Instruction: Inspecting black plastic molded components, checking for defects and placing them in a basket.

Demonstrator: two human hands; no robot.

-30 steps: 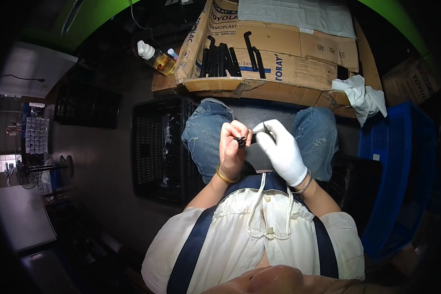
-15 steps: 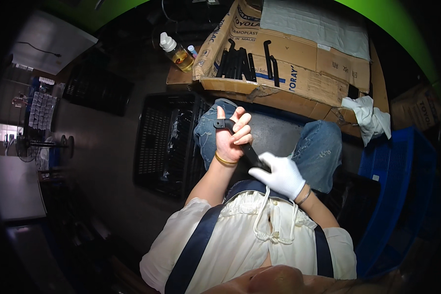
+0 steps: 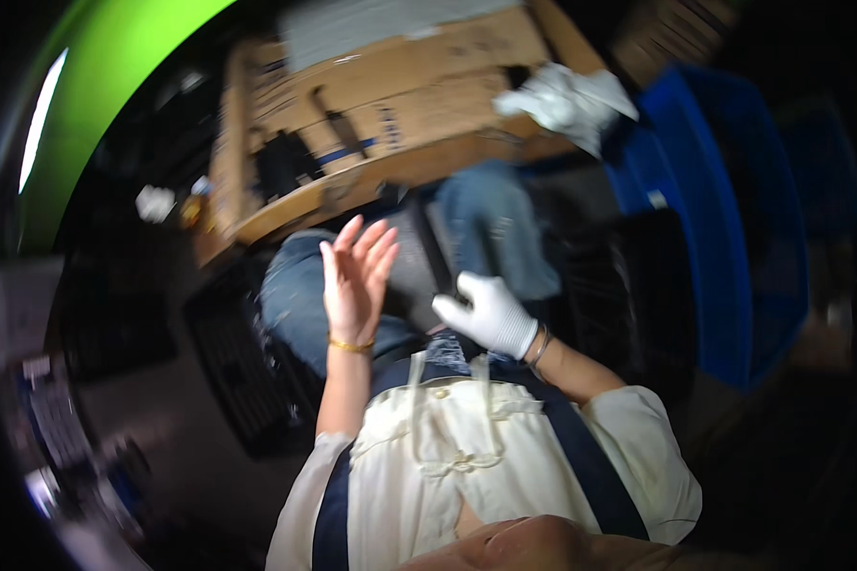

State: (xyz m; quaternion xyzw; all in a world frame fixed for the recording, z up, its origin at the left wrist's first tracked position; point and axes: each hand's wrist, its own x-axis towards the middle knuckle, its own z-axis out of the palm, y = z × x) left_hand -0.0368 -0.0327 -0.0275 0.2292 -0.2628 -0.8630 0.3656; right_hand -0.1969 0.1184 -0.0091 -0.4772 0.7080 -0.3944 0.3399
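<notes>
Cardboard box [image 3: 281, 216]: it stood ahead of me, and I placed everything else by it.
Black bar [image 3: 432, 243]: I had it on the near side of the box, just left of my right knee [image 3: 495, 214] in the view.
Bar's long axis: it ran from my grip away toward the box's front wall, leaning a little left; its far end came near that wall, too blurred for me to say whether it touched.
Nearer hand: my gloved right hand [image 3: 486, 314] was on the bar's near end, so the rest of its length pointed boxward from my fingers.
Right grip: thumb and fingers were closed around that end, holding nothing else I could see.
Bare left hand [image 3: 357, 281]: it was raised on the near side of the box, left of the bar and apart from it, fingers stretched and spread, holding nothing.
Dark bars [image 3: 281, 164]: a cluster lay inside the box toward its left, with more just right of them.
White cloth [image 3: 571, 103]: it hung over the box's right front corner.
Blue crate [image 3: 659, 157]: it stood to the right of the box.
Black crate [image 3: 221, 319]: it sat on the box's near side, to the left.
</notes>
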